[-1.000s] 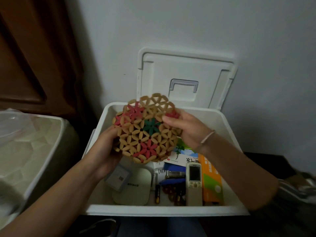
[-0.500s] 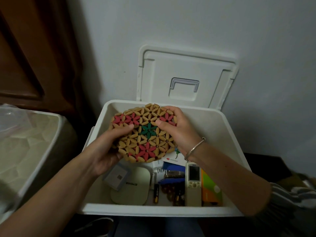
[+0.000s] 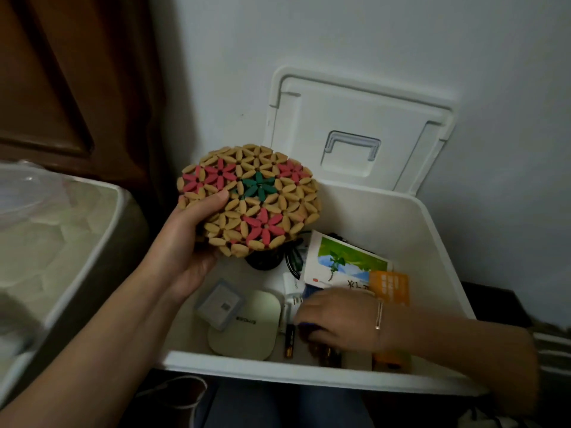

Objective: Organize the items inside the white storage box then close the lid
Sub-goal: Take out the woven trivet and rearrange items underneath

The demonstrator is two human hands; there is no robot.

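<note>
**Left hand holds the mat up, right hand down among the clutter**

Left hand (image 3: 185, 242) grips a round mat (image 3: 250, 199) of tan wooden beads with pink and green flowers. Its thumb lies across the mat's face and its fingers curl behind. Read the open white box (image 3: 401, 230) as a clock dial with twelve at the far side. The mat hangs tilted at about ten o'clock, above the rim and clear of the things below.

Right hand (image 3: 336, 319), a thin bracelet (image 3: 378, 313) on its wrist, reaches into the box at about five o'clock. Its knuckles are up and its fingers bend down among the things. It is blurred, and I cannot tell whether it has closed on anything.

The lid (image 3: 355, 103) stands up at twelve o'clock against the pale wall (image 3: 340, 32), its clear handle (image 3: 352, 139) facing the camera.

Inside the box:
- A booklet (image 3: 343, 264) with a green and blue cover lies near the middle, toward one o'clock.
- An orange carton (image 3: 389, 287) touches the booklet at three o'clock.
- A white plug (image 3: 292, 285) sits at the middle, just beside the right hand.
- A cream square pad (image 3: 244, 329) lies at seven o'clock.
- A small grey case (image 3: 221, 305) overlaps the pad's corner at eight.
- A battery (image 3: 289, 341) lies at six, beside the pad.
- A black cable (image 3: 290, 261) coils at eleven o'clock, partly under the mat.

Outside the box, a mattress (image 3: 61, 242) lies at nine o'clock and a brown wooden door (image 3: 61, 88) stands at ten.
</note>
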